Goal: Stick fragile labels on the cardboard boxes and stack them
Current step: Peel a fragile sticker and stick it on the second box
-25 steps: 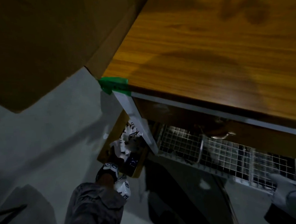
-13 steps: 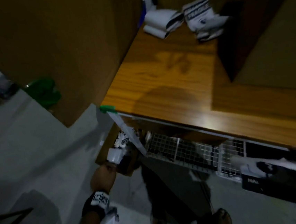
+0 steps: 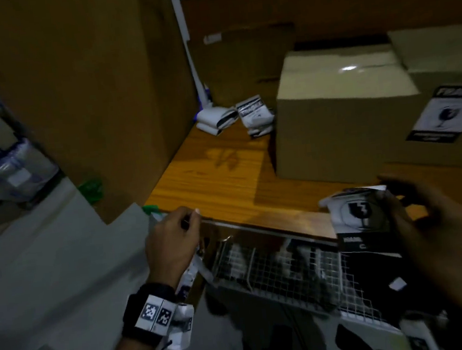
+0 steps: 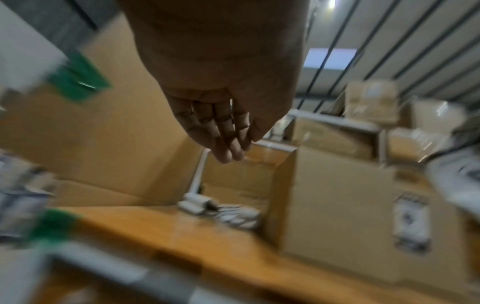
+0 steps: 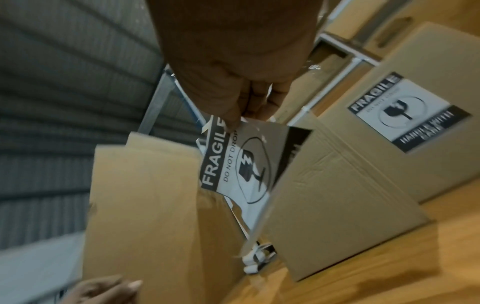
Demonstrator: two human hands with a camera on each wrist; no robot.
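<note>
A wooden table [image 3: 219, 181] carries a plain box [image 3: 339, 113], standing right of the table's middle. Touching that box's right side is a box with a fragile label [image 3: 449, 114]. Behind the plain box's left corner lie curled label scraps [image 3: 235, 116]. Left of the table, a tall box [image 3: 84, 98] stands on the floor [image 3: 49, 263].

the fragile label [image 5: 241, 164] is white with black bands, white lettering and a black broken-glass emblem in a ring. the cardboard box [image 3: 339, 113] is plain tan; the box beside it [image 3: 446, 75] bears a matching black-and-white sticker [image 3: 444, 116]. the table [image 3: 218, 176] is orange-brown woodgrain with a green corner patch [image 3: 150, 209]. the wire basket [image 3: 284, 274] is white mesh. the wristband [image 3: 149, 309] is black with checkered black-and-white squares.
</note>
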